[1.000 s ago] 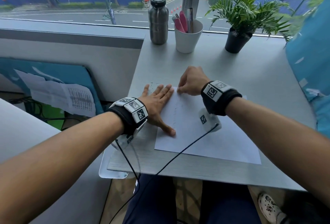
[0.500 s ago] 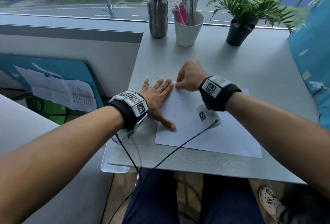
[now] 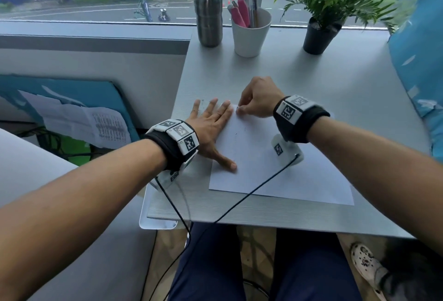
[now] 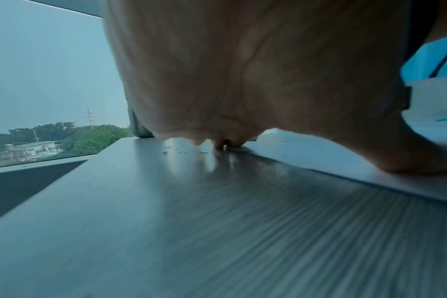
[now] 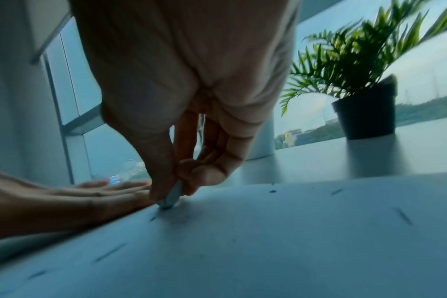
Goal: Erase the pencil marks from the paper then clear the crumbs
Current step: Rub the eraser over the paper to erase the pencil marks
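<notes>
A person's left hand (image 3: 211,128) lies flat, fingers spread and straight, pinning the left edge of the paper (image 3: 275,169) to the desk (image 3: 311,80), thumb resting on the sheet. The right hand (image 3: 257,98) pinches a small eraser (image 5: 170,198) between thumb and curled fingers, its tip pressed to the paper at the sheet's far left corner, just beside the left fingertips. The erasing step is in hand. Short dark crumbs (image 5: 402,215) lie scattered across the sheet, and more sit on the bare desk past the left hand near the desk's left edge. Faint marks seem to remain mid-sheet, though too small to be sure. Next, judging from this, the eraser must work back toward the sheet's middle while the paper stays held, and only then should the crumbs be brushed off.
</notes>
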Available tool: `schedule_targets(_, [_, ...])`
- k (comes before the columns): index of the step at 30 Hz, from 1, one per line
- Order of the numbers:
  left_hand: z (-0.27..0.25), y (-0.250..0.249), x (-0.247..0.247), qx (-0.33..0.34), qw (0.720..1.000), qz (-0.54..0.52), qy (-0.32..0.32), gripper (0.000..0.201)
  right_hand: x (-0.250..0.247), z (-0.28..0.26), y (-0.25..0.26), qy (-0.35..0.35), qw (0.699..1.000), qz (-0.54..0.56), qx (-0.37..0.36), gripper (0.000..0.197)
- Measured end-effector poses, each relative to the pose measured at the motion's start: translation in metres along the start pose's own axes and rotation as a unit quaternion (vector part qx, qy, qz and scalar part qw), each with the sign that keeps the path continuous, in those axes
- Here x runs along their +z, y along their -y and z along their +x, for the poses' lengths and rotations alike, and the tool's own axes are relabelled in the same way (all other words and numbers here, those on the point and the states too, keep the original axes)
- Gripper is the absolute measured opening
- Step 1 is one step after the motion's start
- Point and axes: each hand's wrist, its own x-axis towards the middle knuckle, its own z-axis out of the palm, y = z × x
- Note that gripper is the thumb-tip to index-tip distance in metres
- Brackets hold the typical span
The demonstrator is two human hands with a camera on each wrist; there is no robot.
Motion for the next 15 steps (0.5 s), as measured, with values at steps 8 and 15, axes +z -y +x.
schedule_targets(8, [0.001,-0.003,-0.006,-0.003,1.000,0.019,0.013,0.156,-0.002,-0.003,0.004,0.030,0.999,-0.021,-0.022,0.016])
schedule_targets(15, [-0.001,-0.002,-0.005,-0.007,1.000,0.010,0.023,0.157,0.015,-0.035,0.011,0.098,0.993,-0.018,-0.064,0.009])
